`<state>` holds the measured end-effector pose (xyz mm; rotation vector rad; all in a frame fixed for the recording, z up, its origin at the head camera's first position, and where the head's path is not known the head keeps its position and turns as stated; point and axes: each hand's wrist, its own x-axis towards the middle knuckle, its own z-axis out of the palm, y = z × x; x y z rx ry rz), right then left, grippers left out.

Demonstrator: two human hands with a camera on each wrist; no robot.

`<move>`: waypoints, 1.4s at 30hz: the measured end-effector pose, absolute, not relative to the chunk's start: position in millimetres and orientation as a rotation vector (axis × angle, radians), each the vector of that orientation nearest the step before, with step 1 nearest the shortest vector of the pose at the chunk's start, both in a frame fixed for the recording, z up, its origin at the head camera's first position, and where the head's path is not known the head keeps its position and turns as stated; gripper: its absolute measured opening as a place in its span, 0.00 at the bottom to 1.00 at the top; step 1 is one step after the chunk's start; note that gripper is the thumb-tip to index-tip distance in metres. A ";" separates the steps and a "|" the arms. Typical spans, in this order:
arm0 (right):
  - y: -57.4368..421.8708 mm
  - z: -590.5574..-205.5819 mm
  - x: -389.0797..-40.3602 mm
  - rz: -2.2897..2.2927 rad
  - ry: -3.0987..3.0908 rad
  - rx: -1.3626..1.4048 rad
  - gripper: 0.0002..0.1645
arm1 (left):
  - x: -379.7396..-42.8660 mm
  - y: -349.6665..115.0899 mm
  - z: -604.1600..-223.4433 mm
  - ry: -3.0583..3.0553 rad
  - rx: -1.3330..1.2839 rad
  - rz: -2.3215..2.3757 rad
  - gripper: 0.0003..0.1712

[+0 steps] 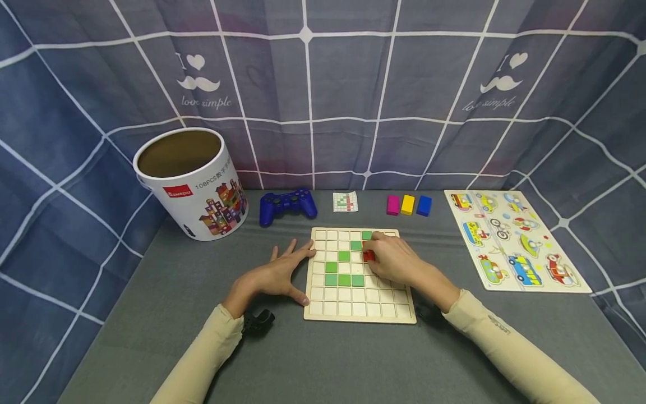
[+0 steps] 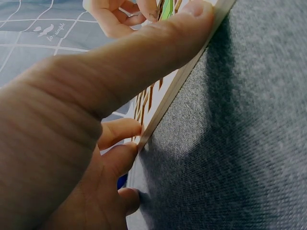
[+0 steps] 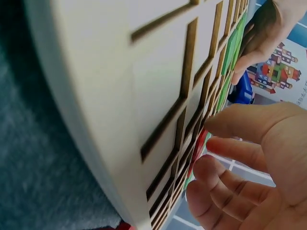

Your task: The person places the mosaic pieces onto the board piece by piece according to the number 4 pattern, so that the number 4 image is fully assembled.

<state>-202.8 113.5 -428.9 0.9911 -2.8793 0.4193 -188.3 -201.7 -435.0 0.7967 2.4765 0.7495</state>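
Note:
A wooden grid board (image 1: pixel 343 309) lies flat on the grey table, with several green square tiles (image 1: pixel 344 280) set in its cells. The left hand (image 1: pixel 278 276) steadies the board's left edge, fingers spread and thumb (image 2: pixel 187 33) on the rim near the front corner. Over the right part of the grid, the right hand (image 1: pixel 396 261) has its thumb and fingertips together at a red tile (image 1: pixel 369 256). In the right wrist view that red tile (image 3: pixel 199 146) shows at the fingertips, low against the grid. The fingers partly cover the red area, so how far the tile sits in its cell cannot be seen.
Behind the board lie a blue game controller (image 1: pixel 287 206), a small patterned grid card (image 1: pixel 345 202) and magenta (image 1: pixel 392 205), yellow (image 1: pixel 407 205) and blue (image 1: pixel 424 206) blocks. A white bucket (image 1: pixel 202 191) stands back left; a vehicle puzzle board (image 1: pixel 520 241) lies at right.

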 end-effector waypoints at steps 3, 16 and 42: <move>117.7 -428.9 -202.2 0.477 -2.877 0.966 0.17 | -188.3 -202.1 -435.2 2.477 0.795 0.743 0.69; 178.9 -427.3 -191.9 0.510 -2.904 0.791 0.15 | -188.2 -201.6 -433.6 2.478 0.796 0.736 0.68; 207.2 -431.6 -210.0 0.451 -3.027 0.703 0.17 | -187.6 -201.5 -435.4 2.475 0.807 0.747 0.68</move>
